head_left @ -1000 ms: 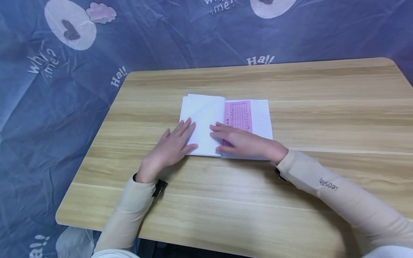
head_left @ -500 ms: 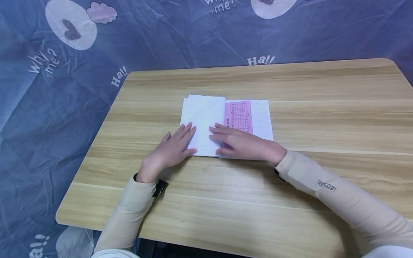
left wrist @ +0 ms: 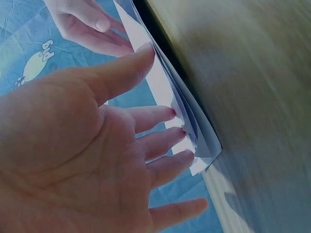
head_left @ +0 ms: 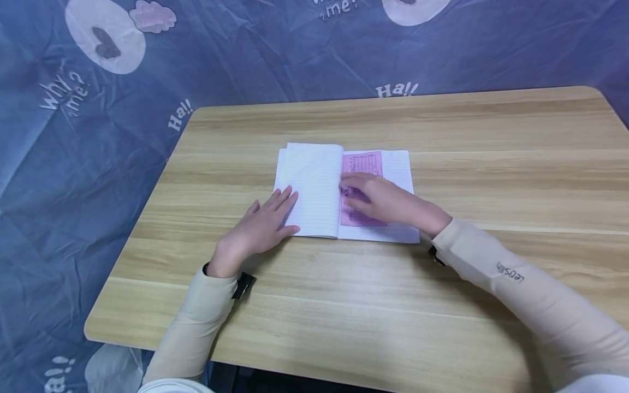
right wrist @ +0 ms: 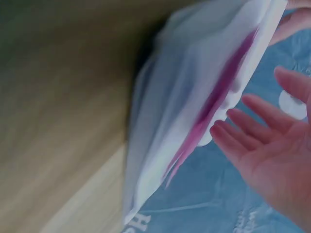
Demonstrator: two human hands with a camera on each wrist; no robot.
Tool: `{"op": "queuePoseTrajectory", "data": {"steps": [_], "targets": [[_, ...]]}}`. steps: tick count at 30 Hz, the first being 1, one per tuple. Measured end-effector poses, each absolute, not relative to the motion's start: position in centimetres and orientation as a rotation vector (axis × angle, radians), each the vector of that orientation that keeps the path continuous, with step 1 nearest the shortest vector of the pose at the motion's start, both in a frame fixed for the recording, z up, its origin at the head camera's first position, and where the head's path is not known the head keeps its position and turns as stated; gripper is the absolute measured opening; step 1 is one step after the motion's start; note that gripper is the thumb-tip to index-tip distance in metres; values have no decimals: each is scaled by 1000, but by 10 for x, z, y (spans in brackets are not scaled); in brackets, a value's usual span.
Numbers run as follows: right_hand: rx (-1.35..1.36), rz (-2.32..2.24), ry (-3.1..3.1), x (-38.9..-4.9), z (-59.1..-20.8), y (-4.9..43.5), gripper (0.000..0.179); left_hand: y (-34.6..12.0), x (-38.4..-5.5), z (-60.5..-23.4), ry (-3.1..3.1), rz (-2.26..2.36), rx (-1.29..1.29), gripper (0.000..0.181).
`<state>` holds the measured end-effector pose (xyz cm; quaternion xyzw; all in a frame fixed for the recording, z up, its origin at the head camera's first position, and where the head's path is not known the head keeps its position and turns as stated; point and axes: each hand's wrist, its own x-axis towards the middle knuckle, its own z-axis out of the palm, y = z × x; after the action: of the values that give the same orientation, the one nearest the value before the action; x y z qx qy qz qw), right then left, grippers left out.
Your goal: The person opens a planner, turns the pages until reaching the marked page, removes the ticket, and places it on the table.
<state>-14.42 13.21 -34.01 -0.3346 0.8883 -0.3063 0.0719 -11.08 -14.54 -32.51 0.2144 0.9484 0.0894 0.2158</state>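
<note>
An open notebook (head_left: 314, 166) with lined white pages lies in the middle of the table. On its right page, beside the fold, is a pink sheet (head_left: 363, 219) printed with a grid. My left hand (head_left: 256, 225) rests its spread fingers on the lower left edge of the left page. In the left wrist view, the thumb and fingertips of that hand (left wrist: 112, 141) reach the page edges. Over the pink sheet is my right hand (head_left: 385, 199), fingers loosely bent near the fold. The right wrist view shows its fingertips (right wrist: 218, 131) close to the pink sheet (right wrist: 221, 90), holding nothing.
The wooden table (head_left: 324, 305) extends around the notebook on every side. Behind it and at the left hangs a blue printed cloth (head_left: 275, 54). Dark straps with small black devices (head_left: 243, 285) sit at both wrists, over beige sleeves (head_left: 196, 316).
My right hand has moved right and slightly away from me, off the left page and onto the pink sheet, uncovering the sheet's lower part. The left hand stays nearly where it was.
</note>
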Motion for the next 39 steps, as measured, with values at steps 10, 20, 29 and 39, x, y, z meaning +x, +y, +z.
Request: {"op": "queuePoseTrajectory", "data": {"steps": [10,20,29,39], "targets": [[-491,-1088,2747,-173,-338,165,42,-145,-110,-324,2625,248,589,75],[-140,-1215,2614,-191,-332,187,48,-144,-109,-322,2627,257,593,75],[69,-1546,2296,-205,-338,189,53,-144,-109,-321,2628,256,599,74],[152,-1617,2257,-210,-343,181,46,-145,-110,-323,2626,261,609,74]]}}
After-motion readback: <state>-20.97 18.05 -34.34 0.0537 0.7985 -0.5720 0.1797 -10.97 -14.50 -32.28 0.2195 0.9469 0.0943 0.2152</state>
